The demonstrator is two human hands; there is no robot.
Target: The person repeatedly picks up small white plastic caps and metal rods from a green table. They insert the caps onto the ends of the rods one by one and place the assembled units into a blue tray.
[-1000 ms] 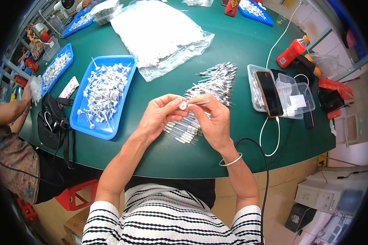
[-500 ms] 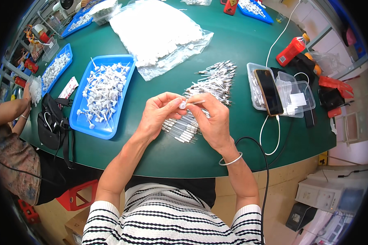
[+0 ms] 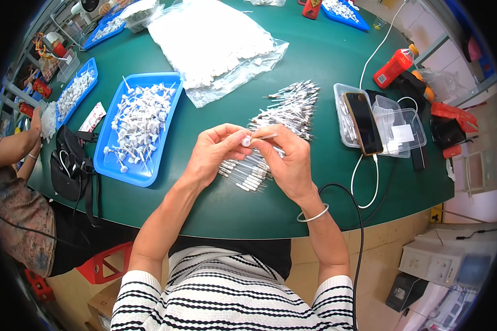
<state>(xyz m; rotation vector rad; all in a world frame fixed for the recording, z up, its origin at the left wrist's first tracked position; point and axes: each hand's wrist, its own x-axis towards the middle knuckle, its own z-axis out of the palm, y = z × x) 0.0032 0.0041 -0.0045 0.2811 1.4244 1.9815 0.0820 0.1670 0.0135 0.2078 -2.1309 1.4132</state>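
Between the thumb and fingers of my left hand (image 3: pixel 211 154) is a small round white cap (image 3: pixel 246 142). My right hand (image 3: pixel 286 160) pinches a thin white-and-grey stick (image 3: pixel 267 137), whose inner end meets the cap or lies right beside it; the fingertips hide the exact contact. Under and behind my hands lies a loose heap of similar thin sticks (image 3: pixel 289 113), with a neater row of them (image 3: pixel 246 175) nearer me. To the left stands a blue tray (image 3: pixel 100 160) holding many white caps with sticks attached (image 3: pixel 141 124).
A large clear bag of white pieces (image 3: pixel 210 41) lies beyond my hands. At right, a phone (image 3: pixel 362 122) rests on clear plastic boxes (image 3: pixel 406 124), with a white cable (image 3: pixel 376 187) alongside. A black bag (image 3: pixel 69 168) sits left, near another person's arm (image 3: pixel 14 149).
Almost nothing differs. Both hands stay pressed together at the cap and stick, with only a tiny shift of the fingers and right wrist.
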